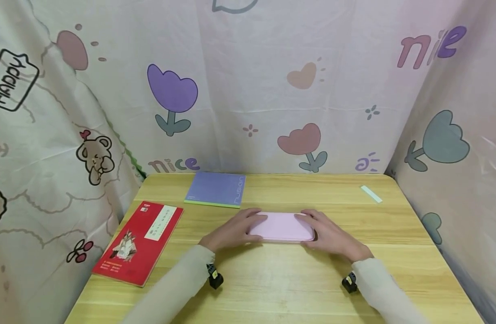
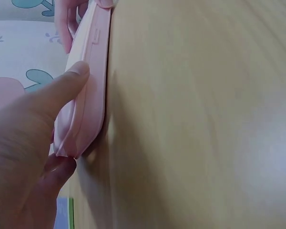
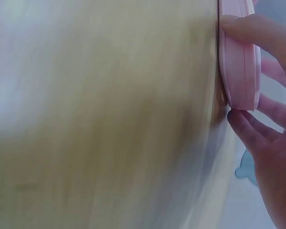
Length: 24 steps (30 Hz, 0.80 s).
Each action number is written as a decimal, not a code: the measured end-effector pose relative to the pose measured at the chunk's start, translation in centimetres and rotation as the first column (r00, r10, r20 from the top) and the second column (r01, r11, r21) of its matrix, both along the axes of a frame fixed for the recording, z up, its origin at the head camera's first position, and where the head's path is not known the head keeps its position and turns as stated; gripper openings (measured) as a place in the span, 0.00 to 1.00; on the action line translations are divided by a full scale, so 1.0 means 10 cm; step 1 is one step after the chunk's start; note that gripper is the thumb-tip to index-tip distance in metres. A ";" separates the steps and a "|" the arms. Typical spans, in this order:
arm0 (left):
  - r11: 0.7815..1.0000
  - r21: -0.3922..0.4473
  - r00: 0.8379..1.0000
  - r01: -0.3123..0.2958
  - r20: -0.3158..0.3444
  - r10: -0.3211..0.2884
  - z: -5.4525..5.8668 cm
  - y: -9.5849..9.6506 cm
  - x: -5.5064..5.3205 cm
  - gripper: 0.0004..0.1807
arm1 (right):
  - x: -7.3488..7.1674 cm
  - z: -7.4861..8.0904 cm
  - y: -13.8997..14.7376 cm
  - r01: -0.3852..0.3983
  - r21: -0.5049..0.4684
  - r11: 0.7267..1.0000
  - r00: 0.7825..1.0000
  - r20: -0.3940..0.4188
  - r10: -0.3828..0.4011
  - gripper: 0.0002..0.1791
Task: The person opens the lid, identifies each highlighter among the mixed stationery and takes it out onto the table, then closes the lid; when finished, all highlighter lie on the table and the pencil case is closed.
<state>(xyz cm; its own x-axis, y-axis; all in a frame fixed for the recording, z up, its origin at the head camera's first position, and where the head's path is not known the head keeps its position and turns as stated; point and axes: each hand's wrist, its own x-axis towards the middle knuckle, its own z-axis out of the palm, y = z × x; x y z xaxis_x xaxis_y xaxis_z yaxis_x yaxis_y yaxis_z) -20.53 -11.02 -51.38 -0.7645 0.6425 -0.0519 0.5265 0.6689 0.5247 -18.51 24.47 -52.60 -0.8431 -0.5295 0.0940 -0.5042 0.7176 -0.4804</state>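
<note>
A pale pink pencil case (image 1: 282, 226) with rounded corners lies lengthwise across the middle of the table. My left hand (image 1: 241, 230) grips its left end, the thumb on the near side and the fingers around the end and far side. At the opposite end my right hand (image 1: 331, 234) holds it the same way. In the left wrist view the pencil case (image 2: 93, 81) shows a seam along its side and a small tab. The right wrist view shows the thumb pressed on the case's side (image 3: 238, 71), fingertips at its end. Its underside is hidden.
A red book (image 1: 138, 243) lies at the table's left edge. Behind the case, toward the back left, is a blue-purple notebook (image 1: 215, 189) with a green edge. A small pale strip (image 1: 371, 194) lies at the back right. Printed curtains (image 1: 248, 90) surround the wooden table (image 1: 280, 288).
</note>
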 end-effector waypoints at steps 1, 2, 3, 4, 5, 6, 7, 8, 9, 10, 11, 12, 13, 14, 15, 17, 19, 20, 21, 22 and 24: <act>1.000 0.005 1.000 0.003 0.013 -0.003 0.00 0.05 -0.02 0.42 | 0.00 0.00 0.05 0.006 0.001 1.000 1.000 -0.001 -0.006 0.45; 1.000 0.006 1.000 0.007 0.024 -0.008 -0.01 0.09 -0.04 0.42 | 0.00 0.00 0.10 0.012 0.002 1.000 1.000 0.001 -0.012 0.45; 1.000 0.007 0.999 0.013 0.035 -0.013 -0.01 0.14 -0.06 0.42 | 0.00 -0.01 0.15 0.018 0.004 1.000 1.000 0.000 -0.018 0.45; 1.000 0.006 0.999 0.019 0.042 -0.020 -0.01 0.19 -0.08 0.42 | 0.01 -0.01 0.19 0.022 0.002 1.000 1.000 0.001 -0.022 0.45; 1.000 0.003 0.999 0.028 0.043 -0.029 -0.02 0.24 -0.10 0.42 | 0.01 0.00 0.24 0.025 0.001 1.000 1.000 0.003 -0.025 0.44; 0.999 -0.001 0.999 0.038 0.039 -0.038 -0.02 0.28 -0.12 0.42 | 0.01 0.00 0.28 0.028 -0.001 1.000 1.000 0.004 -0.028 0.44; 0.999 -0.005 0.998 0.049 0.036 -0.049 -0.02 0.33 -0.13 0.43 | 0.02 0.01 0.32 0.027 -0.001 1.000 1.000 0.003 -0.027 0.44; 0.998 -0.008 0.998 0.058 0.033 -0.058 -0.02 0.37 -0.15 0.42 | 0.03 0.01 0.36 0.030 -0.002 1.000 1.000 0.006 -0.030 0.44; 0.998 -0.007 0.997 0.065 0.029 -0.065 -0.02 0.41 -0.16 0.42 | 0.03 0.02 0.40 0.032 -0.001 0.999 0.999 0.007 -0.032 0.44; 0.997 -0.006 0.997 0.076 0.024 -0.076 -0.03 0.46 -0.18 0.42 | 0.04 0.02 0.44 0.037 0.002 0.999 0.999 0.006 -0.037 0.44; 0.996 -0.003 0.996 0.085 0.022 -0.085 -0.03 0.50 -0.19 0.41 | 0.04 0.03 0.49 0.042 0.005 0.999 0.999 0.006 -0.042 0.44; 0.996 0.003 0.996 0.091 0.022 -0.091 -0.03 0.55 -0.20 0.41 | 0.05 0.03 0.53 0.046 0.006 0.999 0.999 0.004 -0.046 0.44; 0.995 0.008 0.995 0.096 0.025 -0.096 -0.03 0.59 -0.20 0.41 | 0.06 0.04 0.57 0.050 0.009 0.999 0.999 0.003 -0.050 0.44; 0.995 0.012 0.995 0.097 0.024 -0.098 -0.04 0.63 -0.21 0.41 | 0.06 0.04 0.60 0.054 0.010 0.998 0.998 0.006 -0.055 0.44; 0.995 0.020 0.995 0.099 0.024 -0.100 -0.04 0.66 -0.22 0.41 | 0.06 0.05 0.64 0.056 0.012 0.998 0.998 0.006 -0.056 0.44; 0.994 0.036 0.995 0.100 0.024 -0.101 -0.05 0.72 -0.24 0.41 | 0.07 0.06 0.70 0.060 0.014 0.998 0.998 0.005 -0.060 0.45; 0.994 0.047 0.995 0.102 0.018 -0.103 -0.07 0.77 -0.26 0.41 | 0.06 0.07 0.75 0.064 0.016 0.998 0.998 0.010 -0.065 0.45; 0.993 0.051 0.994 0.104 0.015 -0.105 -0.07 0.80 -0.27 0.41 | 0.06 0.07 0.78 0.065 0.018 0.998 0.998 0.012 -0.066 0.45; 0.993 0.054 0.994 0.107 0.015 -0.108 -0.07 0.83 -0.27 0.41 | 0.06 0.07 0.80 0.067 0.020 0.998 0.998 0.012 -0.067 0.45; 0.992 0.055 0.994 0.111 0.012 -0.112 -0.08 0.85 -0.28 0.41 | 0.05 0.08 0.82 0.069 0.021 0.997 0.998 0.011 -0.069 0.45; 0.992 0.053 0.993 0.114 0.008 -0.115 -0.09 0.90 -0.30 0.41 | 0.04 0.07 0.87 0.068 0.023 0.997 0.998 0.006 -0.068 0.45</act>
<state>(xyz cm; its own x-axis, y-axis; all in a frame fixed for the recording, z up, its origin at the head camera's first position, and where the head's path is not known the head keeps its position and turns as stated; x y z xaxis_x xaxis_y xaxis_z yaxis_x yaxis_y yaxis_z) -23.51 -2.01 -52.26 -0.6852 0.7280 -0.0242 0.5919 0.5759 0.5639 -18.08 33.17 -51.86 -0.8776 -0.4732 0.0767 -0.4509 0.7608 -0.4667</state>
